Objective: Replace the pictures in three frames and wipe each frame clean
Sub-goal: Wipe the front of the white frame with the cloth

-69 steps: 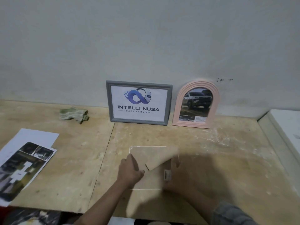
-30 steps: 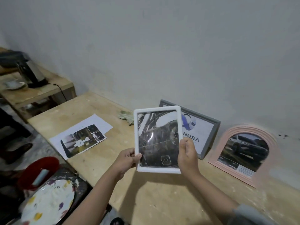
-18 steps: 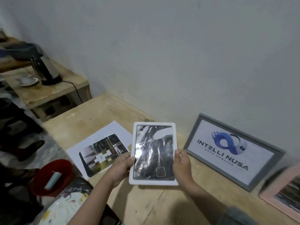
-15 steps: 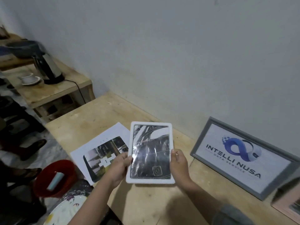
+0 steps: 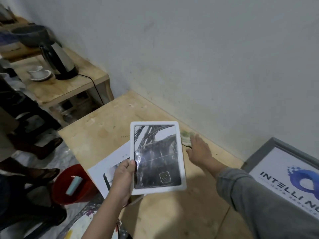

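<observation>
Fingers of the left hand [image 5: 123, 177] pinch the white frame's [image 5: 157, 189] left edge alone; right hand [image 5: 198, 149] reaches spread over the green cloth [image 5: 186, 136], holding nothing.
Frame is held above the wooden table [image 5: 172, 213], partly over the printed sheets [image 5: 110, 165]. Risk: a one-sided grip may let it tilt, slip or drop while the cloth beyond the frame is fetched.

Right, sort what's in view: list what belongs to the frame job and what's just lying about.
Job:
white frame, held up by the left hand
cloth, right hand reaching to it, fingers straight
grey frame against the wall
prints on the bench

Lying about:
kettle
cup and saucer
red bucket, sponge inside
</observation>
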